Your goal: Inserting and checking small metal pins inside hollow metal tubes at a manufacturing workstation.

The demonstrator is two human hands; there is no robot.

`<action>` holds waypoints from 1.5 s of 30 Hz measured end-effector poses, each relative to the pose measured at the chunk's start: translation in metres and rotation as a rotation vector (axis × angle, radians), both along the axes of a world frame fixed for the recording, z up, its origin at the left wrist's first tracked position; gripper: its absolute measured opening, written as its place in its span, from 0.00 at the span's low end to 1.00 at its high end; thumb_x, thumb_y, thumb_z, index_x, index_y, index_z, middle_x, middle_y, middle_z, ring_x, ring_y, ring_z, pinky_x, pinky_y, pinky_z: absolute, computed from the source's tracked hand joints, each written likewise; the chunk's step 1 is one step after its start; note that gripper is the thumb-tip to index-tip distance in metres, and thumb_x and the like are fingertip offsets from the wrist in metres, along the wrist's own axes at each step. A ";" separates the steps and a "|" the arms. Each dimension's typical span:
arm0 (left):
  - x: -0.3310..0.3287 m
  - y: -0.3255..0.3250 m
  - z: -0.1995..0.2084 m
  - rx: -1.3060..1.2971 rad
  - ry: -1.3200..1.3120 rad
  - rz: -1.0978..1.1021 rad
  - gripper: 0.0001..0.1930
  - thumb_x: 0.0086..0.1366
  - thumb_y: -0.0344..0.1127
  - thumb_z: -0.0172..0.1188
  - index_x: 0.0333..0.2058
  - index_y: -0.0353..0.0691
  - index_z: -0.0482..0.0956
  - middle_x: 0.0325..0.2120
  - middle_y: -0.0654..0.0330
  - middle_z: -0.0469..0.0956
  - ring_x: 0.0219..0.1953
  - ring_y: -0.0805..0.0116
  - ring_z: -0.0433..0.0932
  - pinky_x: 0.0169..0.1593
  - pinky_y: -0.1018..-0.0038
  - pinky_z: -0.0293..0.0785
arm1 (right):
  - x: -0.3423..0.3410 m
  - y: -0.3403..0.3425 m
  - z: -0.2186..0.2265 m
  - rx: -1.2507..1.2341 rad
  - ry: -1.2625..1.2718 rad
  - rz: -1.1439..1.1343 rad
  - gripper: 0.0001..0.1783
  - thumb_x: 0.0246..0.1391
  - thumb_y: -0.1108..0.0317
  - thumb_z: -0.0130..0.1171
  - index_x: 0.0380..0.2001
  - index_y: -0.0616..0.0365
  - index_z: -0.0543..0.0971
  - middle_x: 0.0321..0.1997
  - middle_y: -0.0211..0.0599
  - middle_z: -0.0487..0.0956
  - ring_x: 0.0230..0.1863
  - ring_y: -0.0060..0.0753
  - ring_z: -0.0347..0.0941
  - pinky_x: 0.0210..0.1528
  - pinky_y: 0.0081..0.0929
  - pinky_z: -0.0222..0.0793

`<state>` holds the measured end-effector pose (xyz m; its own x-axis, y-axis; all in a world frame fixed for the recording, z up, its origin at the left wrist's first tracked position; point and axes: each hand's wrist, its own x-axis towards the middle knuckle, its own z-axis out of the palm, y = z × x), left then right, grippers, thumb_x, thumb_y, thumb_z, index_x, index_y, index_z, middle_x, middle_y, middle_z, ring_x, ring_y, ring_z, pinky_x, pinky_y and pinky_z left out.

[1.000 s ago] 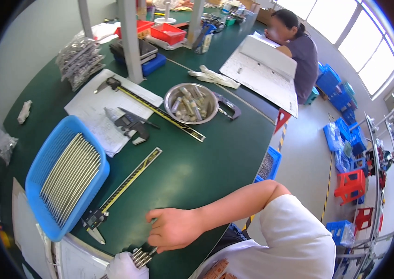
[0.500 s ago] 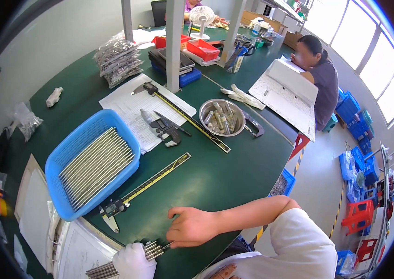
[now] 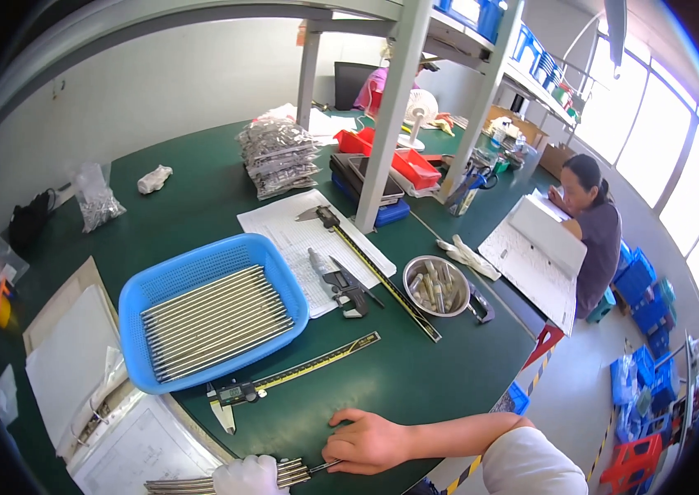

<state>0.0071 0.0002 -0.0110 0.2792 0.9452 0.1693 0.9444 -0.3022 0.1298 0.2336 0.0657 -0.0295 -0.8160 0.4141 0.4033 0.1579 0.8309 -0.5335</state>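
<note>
My left hand (image 3: 252, 477), in a white glove, is closed around a bundle of slim metal rods (image 3: 178, 485) at the lower edge. The rod ends (image 3: 293, 473) stick out of the glove toward my right hand. My bare right hand (image 3: 368, 442) pinches a thin metal piece (image 3: 326, 466) at those ends; its far tip is hidden by my fingers. Beyond my left hand, a blue plastic basket (image 3: 136, 363) holds a row of similar rods (image 3: 217, 323). A digital caliper (image 3: 238, 393) lies on the green table between the basket and my right hand.
An open ring binder (image 3: 147, 445) lies left of my hands. Farther off are a second caliper (image 3: 378, 272), a micrometer (image 3: 348, 293), a metal bowl (image 3: 458, 305) of small cylinders and paper sheets (image 3: 263, 221). A shelf post (image 3: 387, 124) rises from the table. A co-worker (image 3: 593, 227) sits at the right.
The view has tilted upward, so the table things sit lower and farther right in the picture. My hands keep their hold at the rod bundle.
</note>
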 end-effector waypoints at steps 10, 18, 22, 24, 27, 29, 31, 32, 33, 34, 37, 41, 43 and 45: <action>-0.001 0.003 -0.002 -0.024 0.006 -0.028 0.06 0.53 0.39 0.56 0.24 0.47 0.70 0.17 0.60 0.70 0.20 0.58 0.73 0.25 0.61 0.69 | -0.002 0.007 0.007 -0.045 0.076 0.020 0.09 0.56 0.61 0.54 0.30 0.54 0.70 0.20 0.32 0.70 0.24 0.37 0.69 0.49 0.37 0.60; 0.000 0.000 -0.002 -0.030 -0.022 -0.023 0.05 0.53 0.38 0.56 0.24 0.47 0.70 0.18 0.59 0.71 0.21 0.57 0.73 0.25 0.61 0.69 | -0.001 0.003 -0.007 -0.030 -0.001 0.005 0.07 0.57 0.62 0.55 0.32 0.53 0.71 0.22 0.28 0.70 0.23 0.33 0.68 0.50 0.37 0.61; -0.002 -0.001 -0.002 0.006 -0.020 -0.027 0.05 0.53 0.38 0.56 0.24 0.47 0.70 0.18 0.59 0.71 0.21 0.57 0.73 0.25 0.61 0.69 | -0.003 0.006 0.003 -0.015 0.054 0.020 0.08 0.56 0.62 0.55 0.31 0.52 0.71 0.21 0.28 0.69 0.23 0.34 0.68 0.51 0.38 0.61; -0.001 0.001 0.002 0.013 -0.026 -0.030 0.05 0.52 0.37 0.56 0.24 0.47 0.71 0.17 0.59 0.71 0.20 0.57 0.73 0.24 0.61 0.69 | 0.001 0.006 -0.005 0.011 -0.004 0.017 0.08 0.55 0.61 0.56 0.31 0.52 0.71 0.21 0.29 0.69 0.24 0.34 0.69 0.51 0.38 0.61; -0.001 0.001 0.003 0.028 -0.003 -0.035 0.05 0.52 0.37 0.56 0.24 0.47 0.71 0.17 0.59 0.71 0.20 0.57 0.73 0.24 0.61 0.69 | 0.001 0.006 -0.009 0.033 -0.089 0.030 0.09 0.54 0.61 0.57 0.31 0.52 0.71 0.22 0.30 0.69 0.25 0.34 0.69 0.50 0.38 0.61; 0.001 0.003 0.001 0.027 -0.001 -0.031 0.05 0.52 0.38 0.57 0.23 0.47 0.71 0.17 0.59 0.71 0.20 0.57 0.73 0.24 0.61 0.69 | 0.000 0.009 -0.005 0.018 -0.103 0.045 0.09 0.54 0.61 0.57 0.31 0.53 0.71 0.22 0.30 0.69 0.25 0.34 0.69 0.50 0.38 0.61; 0.001 0.003 0.001 0.022 0.003 -0.032 0.06 0.52 0.38 0.57 0.23 0.47 0.71 0.17 0.58 0.72 0.19 0.57 0.73 0.24 0.61 0.69 | 0.000 0.010 0.000 -0.025 0.052 0.045 0.09 0.55 0.61 0.56 0.31 0.53 0.71 0.22 0.30 0.69 0.24 0.35 0.69 0.50 0.37 0.60; 0.000 0.003 0.003 0.025 0.010 -0.031 0.06 0.53 0.38 0.57 0.22 0.47 0.71 0.17 0.58 0.72 0.19 0.56 0.73 0.23 0.60 0.69 | -0.002 0.009 0.002 -0.004 0.082 0.042 0.10 0.55 0.60 0.55 0.31 0.54 0.70 0.21 0.30 0.68 0.23 0.35 0.68 0.50 0.37 0.60; 0.002 0.003 0.003 0.032 0.010 -0.027 0.07 0.53 0.39 0.57 0.22 0.47 0.70 0.17 0.58 0.72 0.19 0.56 0.73 0.23 0.60 0.69 | -0.001 0.008 0.000 -0.009 0.091 0.035 0.10 0.55 0.60 0.55 0.31 0.54 0.70 0.21 0.30 0.68 0.23 0.35 0.68 0.50 0.37 0.60; 0.002 0.003 0.003 0.032 0.020 -0.027 0.08 0.53 0.40 0.57 0.21 0.47 0.70 0.17 0.58 0.72 0.18 0.56 0.73 0.23 0.60 0.69 | 0.001 0.007 -0.002 -0.003 0.057 0.037 0.10 0.55 0.60 0.55 0.31 0.54 0.70 0.21 0.30 0.68 0.23 0.36 0.68 0.50 0.37 0.60; 0.005 0.003 0.007 0.025 0.019 -0.019 0.08 0.52 0.41 0.58 0.21 0.47 0.70 0.17 0.58 0.71 0.18 0.56 0.73 0.23 0.60 0.69 | 0.002 0.005 -0.011 0.019 -0.037 0.044 0.11 0.56 0.59 0.54 0.31 0.55 0.70 0.22 0.31 0.68 0.23 0.36 0.69 0.50 0.38 0.59; 0.004 0.001 0.004 0.031 0.049 0.010 0.11 0.55 0.43 0.59 0.20 0.47 0.70 0.16 0.58 0.71 0.19 0.55 0.73 0.22 0.60 0.68 | -0.003 0.005 -0.016 0.001 -0.001 0.056 0.12 0.57 0.58 0.52 0.31 0.56 0.69 0.21 0.33 0.68 0.23 0.37 0.68 0.49 0.40 0.59; 0.005 0.001 0.005 0.030 0.061 -0.028 0.11 0.55 0.42 0.59 0.20 0.47 0.70 0.16 0.58 0.71 0.19 0.54 0.73 0.22 0.60 0.68 | -0.006 0.003 -0.011 -0.011 0.165 0.019 0.12 0.57 0.59 0.52 0.29 0.56 0.68 0.21 0.33 0.68 0.22 0.38 0.68 0.49 0.39 0.59; 0.007 0.000 0.007 0.047 0.087 -0.004 0.11 0.55 0.41 0.59 0.20 0.47 0.70 0.15 0.57 0.71 0.18 0.54 0.72 0.22 0.60 0.68 | -0.005 0.002 -0.013 0.060 0.136 0.035 0.13 0.57 0.59 0.52 0.28 0.57 0.67 0.22 0.34 0.68 0.23 0.40 0.69 0.49 0.40 0.59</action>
